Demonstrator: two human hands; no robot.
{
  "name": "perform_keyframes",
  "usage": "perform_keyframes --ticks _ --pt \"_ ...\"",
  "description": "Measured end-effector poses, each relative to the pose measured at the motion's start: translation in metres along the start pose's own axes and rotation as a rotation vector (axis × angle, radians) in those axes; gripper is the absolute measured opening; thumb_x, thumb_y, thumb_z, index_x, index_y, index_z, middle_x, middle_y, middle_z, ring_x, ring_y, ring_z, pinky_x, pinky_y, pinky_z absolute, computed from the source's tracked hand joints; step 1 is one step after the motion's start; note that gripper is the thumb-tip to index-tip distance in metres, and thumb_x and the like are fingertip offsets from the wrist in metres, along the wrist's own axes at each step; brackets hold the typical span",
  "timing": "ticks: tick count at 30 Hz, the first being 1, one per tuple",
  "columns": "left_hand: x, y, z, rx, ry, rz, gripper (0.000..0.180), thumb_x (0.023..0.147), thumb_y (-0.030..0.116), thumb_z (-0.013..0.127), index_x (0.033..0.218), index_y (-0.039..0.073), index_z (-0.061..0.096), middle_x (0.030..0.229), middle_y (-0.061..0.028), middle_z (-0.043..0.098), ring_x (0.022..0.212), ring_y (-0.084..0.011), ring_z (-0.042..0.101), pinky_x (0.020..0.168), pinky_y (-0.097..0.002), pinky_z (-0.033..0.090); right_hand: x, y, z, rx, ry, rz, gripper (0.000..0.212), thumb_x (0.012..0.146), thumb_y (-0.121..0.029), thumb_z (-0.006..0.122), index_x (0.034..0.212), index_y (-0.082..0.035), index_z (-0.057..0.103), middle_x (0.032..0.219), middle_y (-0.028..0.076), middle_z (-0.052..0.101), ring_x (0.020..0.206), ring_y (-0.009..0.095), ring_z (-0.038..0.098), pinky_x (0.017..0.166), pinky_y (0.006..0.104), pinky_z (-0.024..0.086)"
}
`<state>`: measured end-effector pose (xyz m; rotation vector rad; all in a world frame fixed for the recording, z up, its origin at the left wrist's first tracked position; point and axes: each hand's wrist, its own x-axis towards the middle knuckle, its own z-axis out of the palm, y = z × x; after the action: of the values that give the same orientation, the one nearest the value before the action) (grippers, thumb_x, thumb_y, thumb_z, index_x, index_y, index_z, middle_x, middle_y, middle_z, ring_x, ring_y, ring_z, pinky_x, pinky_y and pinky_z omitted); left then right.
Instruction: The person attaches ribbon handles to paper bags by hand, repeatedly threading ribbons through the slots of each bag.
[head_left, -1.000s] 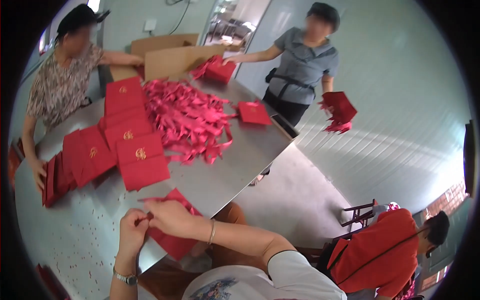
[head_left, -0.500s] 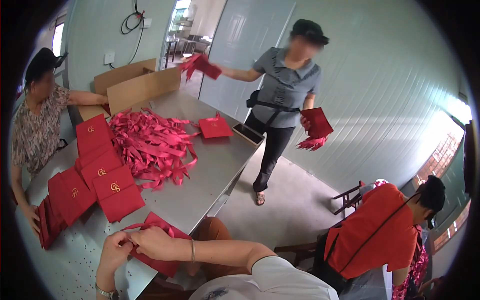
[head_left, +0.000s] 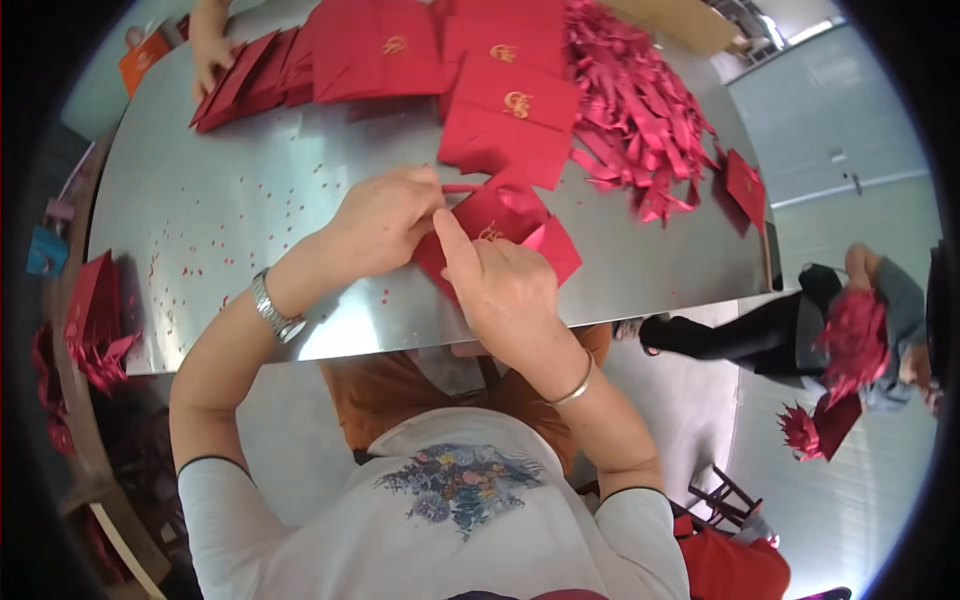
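Note:
My left hand point(head_left: 385, 220) and my right hand point(head_left: 500, 285) both grip a small red paper bag point(head_left: 510, 228) with a gold emblem, lying on the metal table point(head_left: 220, 210) near its front edge. The left fingers pinch a red ribbon handle at the bag's top edge. My right hand presses on the bag's lower part, forefinger stretched along it. A silver watch sits on my left wrist and a bangle on my right. Just beyond lie flat red bags point(head_left: 510, 115) with gold emblems.
A heap of red ribbon strips point(head_left: 630, 110) lies at the right of the table, with one red bag point(head_left: 745, 185) near the edge. Another person's hand point(head_left: 210, 50) holds stacked red bags far left. A person point(head_left: 850, 330) carrying red bags stands right. Red scraps dot the tabletop.
The view has tipped sharply downward, from the room and the people to my own hands. My hands stay on the red bag at the table's front edge.

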<state>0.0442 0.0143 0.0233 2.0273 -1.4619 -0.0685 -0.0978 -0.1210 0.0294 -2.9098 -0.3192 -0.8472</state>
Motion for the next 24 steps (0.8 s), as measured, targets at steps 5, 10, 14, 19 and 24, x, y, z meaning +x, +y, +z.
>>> perform_keyframes --ticks 5,10,14,19,24 --pt "-0.014 -0.014 -0.002 0.073 -0.041 -0.093 0.005 0.076 0.002 0.062 0.08 0.005 0.064 0.09 -0.0073 0.06 0.092 -0.0295 0.058 0.077 -0.0408 0.049 -0.008 -0.012 -0.006 0.05 0.018 -0.077 0.033 0.071 -0.018 0.072 0.103 -0.01 0.067 0.075 0.002 0.057 0.073 0.018 0.057 0.073 0.0346 0.041" --pt "-0.018 -0.024 0.001 0.065 -0.041 -0.09 0.004 0.078 0.003 0.061 0.08 0.006 0.063 0.091 -0.0069 0.059 0.093 -0.0294 0.057 0.078 -0.0411 0.049 -0.048 0.014 0.009 0.157 0.034 0.385 0.093 0.07 -0.038 0.081 0.138 0.007 0.036 0.131 0.023 0.049 0.119 0.04 0.046 0.1 0.0487 0.036" --pt "-0.026 -0.033 -0.006 0.151 0.003 -0.142 0.005 0.078 0.004 0.062 0.081 0.005 0.06 0.091 -0.0081 0.058 0.091 -0.0297 0.057 0.077 -0.0399 0.049 -0.049 0.015 0.009 0.126 -0.264 0.393 0.094 0.072 -0.04 0.078 0.142 0.004 0.034 0.141 0.024 0.043 0.128 0.04 0.041 0.105 0.0485 0.032" --pt "-0.042 -0.071 -0.044 0.351 0.129 -0.39 0.011 0.083 0.004 0.061 0.094 0.003 0.063 0.096 -0.0114 0.06 0.089 -0.0312 0.059 0.075 -0.0373 0.049 -0.052 0.021 0.01 0.142 -0.268 0.409 0.087 0.076 -0.045 0.074 0.14 0.003 0.04 0.143 0.025 0.042 0.128 0.039 0.041 0.105 0.0488 0.031" --pt "-0.042 -0.058 -0.048 0.083 0.298 -0.345 0.023 0.084 0.004 0.06 0.106 0.005 0.064 0.102 -0.0114 0.06 0.094 -0.0309 0.059 0.079 -0.0372 0.049 -0.051 0.023 0.01 0.138 -0.292 0.395 0.083 0.083 -0.054 0.065 0.138 0.004 0.043 0.143 0.025 0.042 0.132 0.04 0.038 0.108 0.0482 0.029"
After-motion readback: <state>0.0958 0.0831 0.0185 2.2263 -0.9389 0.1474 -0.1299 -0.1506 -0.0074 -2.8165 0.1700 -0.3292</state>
